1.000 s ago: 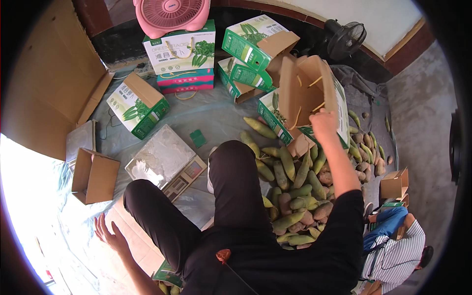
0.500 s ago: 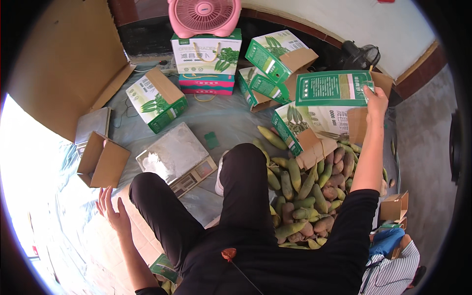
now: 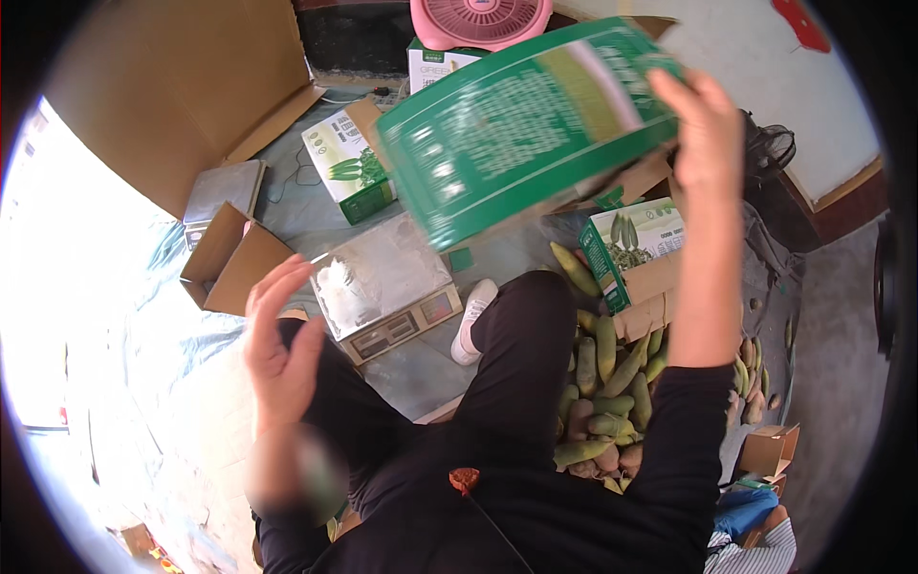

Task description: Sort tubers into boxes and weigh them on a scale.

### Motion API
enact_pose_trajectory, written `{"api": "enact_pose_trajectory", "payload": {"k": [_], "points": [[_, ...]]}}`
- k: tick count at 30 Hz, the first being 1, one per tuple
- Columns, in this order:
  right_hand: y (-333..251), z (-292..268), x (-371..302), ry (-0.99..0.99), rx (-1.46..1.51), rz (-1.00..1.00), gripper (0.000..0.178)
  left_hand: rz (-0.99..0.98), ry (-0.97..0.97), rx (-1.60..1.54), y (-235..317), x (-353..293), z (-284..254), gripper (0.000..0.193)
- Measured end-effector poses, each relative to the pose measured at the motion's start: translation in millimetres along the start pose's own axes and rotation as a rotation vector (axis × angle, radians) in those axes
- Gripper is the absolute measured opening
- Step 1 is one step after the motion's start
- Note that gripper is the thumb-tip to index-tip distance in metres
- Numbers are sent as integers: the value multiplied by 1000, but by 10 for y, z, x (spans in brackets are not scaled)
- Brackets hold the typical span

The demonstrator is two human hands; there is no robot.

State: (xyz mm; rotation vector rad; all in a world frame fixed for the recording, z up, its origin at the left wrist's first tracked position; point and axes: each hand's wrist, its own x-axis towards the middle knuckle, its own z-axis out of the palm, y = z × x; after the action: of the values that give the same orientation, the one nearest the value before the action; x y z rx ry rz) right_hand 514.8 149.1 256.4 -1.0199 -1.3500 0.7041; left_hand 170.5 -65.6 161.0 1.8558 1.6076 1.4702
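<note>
Green carton (image 3: 521, 124) aloft in the right hand, the left hand spread beside a scale

The carton is up in the air in front of the person, tilted so that its left end sits lower than its right. A broad green printed face is turned toward the camera, its lettering softened by blur. The right hand (image 3: 710, 139) grips the carton at its right end, with one finger lying along the green face; the other side of the grasp is hidden.

The left hand (image 3: 279, 354) is wide, fingers extended and thumb held apart, just beside the left edge of a metal-topped scale (image 3: 378, 277); I cannot tell whether the fingertips touch it. The scale rests on a grey-blue floor sheet (image 3: 516, 253), near the person's white shoe (image 3: 475, 320).

Past the left hand lies a small brown box (image 3: 234, 263), open. Beyond the scale stands a white-and-green box (image 3: 349, 167), next to the raised carton's left end in this view. A pink fan (image 3: 483, 21) shows above the carton, partly cut off by the upper edge.

Beside the person's right leg is a heap of long green and brownish vegetables (image 3: 612, 392). At its far side stands another green-and-white carton (image 3: 631, 244), brown flaps hanging toward the heap.
</note>
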Motion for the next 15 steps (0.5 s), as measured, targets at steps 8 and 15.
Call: {"api": "enact_pose_trajectory", "payload": {"k": [8,15], "points": [[675,1726,-839,-172,-84,-136,13,-233,-237,-1,-317,-130,534,73],[857,2392,-1907,-817,-275,-139,32,-810,215,-517,-1038,-522,668,71]]}}
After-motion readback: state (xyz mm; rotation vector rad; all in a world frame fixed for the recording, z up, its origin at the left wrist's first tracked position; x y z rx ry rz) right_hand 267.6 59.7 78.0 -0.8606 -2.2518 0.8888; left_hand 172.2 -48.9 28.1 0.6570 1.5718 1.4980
